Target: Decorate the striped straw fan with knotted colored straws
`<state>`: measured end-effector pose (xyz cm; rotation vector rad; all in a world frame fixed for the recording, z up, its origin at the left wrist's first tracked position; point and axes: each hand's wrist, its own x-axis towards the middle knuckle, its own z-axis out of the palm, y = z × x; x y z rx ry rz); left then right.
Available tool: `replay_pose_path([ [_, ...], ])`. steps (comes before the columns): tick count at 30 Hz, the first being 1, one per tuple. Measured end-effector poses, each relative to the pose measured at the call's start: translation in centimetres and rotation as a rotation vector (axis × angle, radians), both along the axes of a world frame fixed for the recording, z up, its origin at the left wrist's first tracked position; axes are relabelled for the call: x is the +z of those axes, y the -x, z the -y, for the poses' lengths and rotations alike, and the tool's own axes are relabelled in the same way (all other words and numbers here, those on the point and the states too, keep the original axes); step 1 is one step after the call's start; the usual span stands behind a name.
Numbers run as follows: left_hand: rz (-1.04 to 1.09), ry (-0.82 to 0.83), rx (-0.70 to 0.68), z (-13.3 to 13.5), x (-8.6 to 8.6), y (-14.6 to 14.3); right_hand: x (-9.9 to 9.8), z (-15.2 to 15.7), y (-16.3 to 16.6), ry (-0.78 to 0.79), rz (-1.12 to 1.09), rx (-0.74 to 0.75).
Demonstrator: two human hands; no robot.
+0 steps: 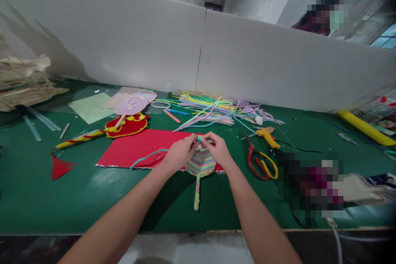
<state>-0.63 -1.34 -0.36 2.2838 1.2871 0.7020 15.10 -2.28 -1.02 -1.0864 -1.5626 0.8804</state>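
Note:
Both hands are over a small striped fan [201, 163] in pastel colours, made of fuzzy pipe cleaners, with a twisted handle [197, 194] pointing towards me. At its top edge, my left hand [182, 150] and my right hand [219, 148] pinch a teal pipe cleaner [148, 156] between thumbs and fingertips. One end of that pipe cleaner trails out to the left. Beneath the fan's upper part lies a red board [123, 150], and the handle extends over the green table. My fingers partly cover the fan's upper edge.
Loose pipe cleaners [210, 107] are piled behind the board. Right of my hands lie scissors [261, 163] and a yellow glue gun [267, 135]. A red and yellow fan [126, 127] with a tassel [62, 167] sits left. A white partition [139, 41] stands behind; pixelation hides part of the right side.

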Motion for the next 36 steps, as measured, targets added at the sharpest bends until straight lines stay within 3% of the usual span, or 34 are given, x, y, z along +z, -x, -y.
replay_pose_path([
  [6,-0.091,-0.018,-0.056,-0.1,0.3,0.1,0.1,0.1,-0.1,0.004,0.102,-0.009],
  [15,0.162,0.169,-0.174,-1.2,0.1,0.9,0.0,-0.2,-0.1,0.055,0.045,0.07],
  [29,0.011,0.037,-0.113,-0.5,0.3,0.6,0.2,0.0,-0.1,0.052,0.051,0.063],
  [36,0.039,0.061,-0.187,-0.6,0.4,0.6,0.5,-0.1,-0.4,0.058,0.08,0.079],
])
